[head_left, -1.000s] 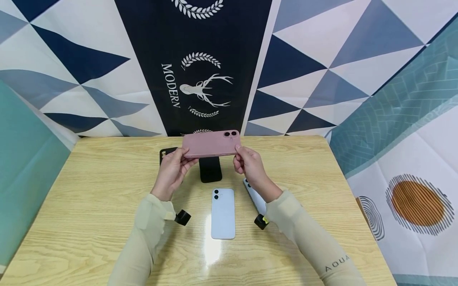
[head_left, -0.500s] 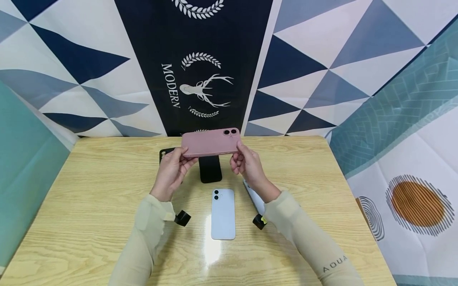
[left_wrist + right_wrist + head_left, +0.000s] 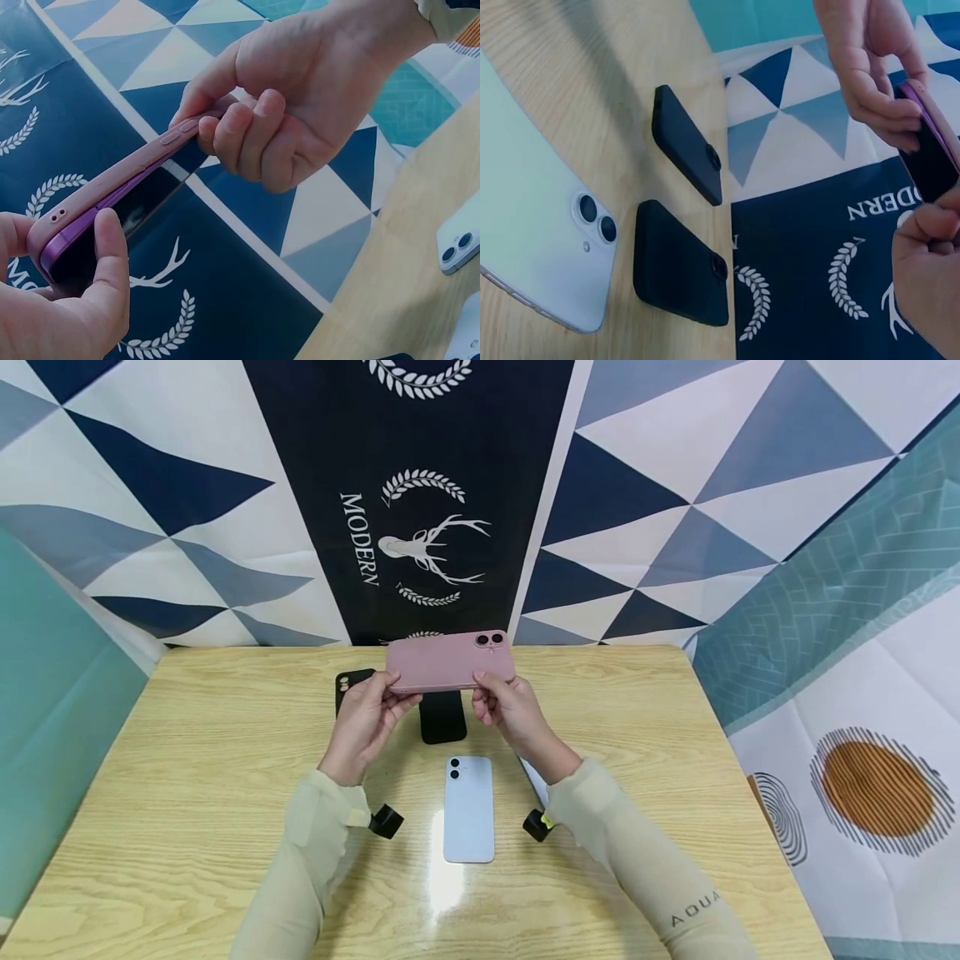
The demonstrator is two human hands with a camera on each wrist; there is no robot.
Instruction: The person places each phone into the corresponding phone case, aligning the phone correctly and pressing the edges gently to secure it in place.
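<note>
A pink phone case (image 3: 442, 662) is held up over the table's far edge, its camera end to the right. Inside it sits a purple-edged phone (image 3: 82, 235), dark screen downward; a gap shows between the phone's edge and the case wall in the left wrist view. My left hand (image 3: 365, 722) grips the left end, thumb on the back and fingers beneath. Toward the camera end, my right hand (image 3: 519, 714) pinches the near long edge between thumb and curled fingers. Two black phone-shaped items, one left (image 3: 686, 146) and one right (image 3: 679, 262), lie behind the hands.
A white phone (image 3: 468, 810) lies back up on the wooden table (image 3: 187, 827), nearer the body. Another pale phone (image 3: 534, 781) is partly covered by the right wrist. A patterned cloth (image 3: 615, 527) hangs behind the table's far edge.
My right thumb and fingers have slid left along the near edge, away from the camera-end corner. The case has shifted slightly right. My left hand keeps its grip.
</note>
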